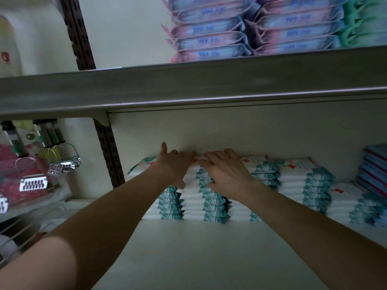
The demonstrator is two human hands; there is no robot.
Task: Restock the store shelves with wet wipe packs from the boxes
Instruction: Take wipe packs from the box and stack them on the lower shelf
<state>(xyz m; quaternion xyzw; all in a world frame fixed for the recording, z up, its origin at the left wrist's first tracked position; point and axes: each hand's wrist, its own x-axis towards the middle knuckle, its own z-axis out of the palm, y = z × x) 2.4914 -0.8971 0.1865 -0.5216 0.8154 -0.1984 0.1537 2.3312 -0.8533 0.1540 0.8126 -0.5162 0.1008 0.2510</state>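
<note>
both hands are on top of the wet wipe stack (209, 197), which sits against the back edge of the lower shelf (188, 248), toward its left end; left hand (173, 164) lies flat on the top pack with fingers straight and splayed, thumb down the front face; right hand (228, 170) the same, palm down, fingers spread; neither is clenched or wrapped round a pack, so this reads as pressing and squaring, not carrying; likely reason: soft packs bulge and slide, so flattening the top keeps the column plumb and tight to the left-hand stack (169, 201) and the right-hand stack (310, 181), both touching or just beside it; teal ends face the front edge, presumably for a uniform facing; headroom under the upper shelf (188, 88) looks limited, so stack height matters; pink packs (209, 40) above are already stacked full; no box in view; my guess: the next row goes toward the front edge.
</note>
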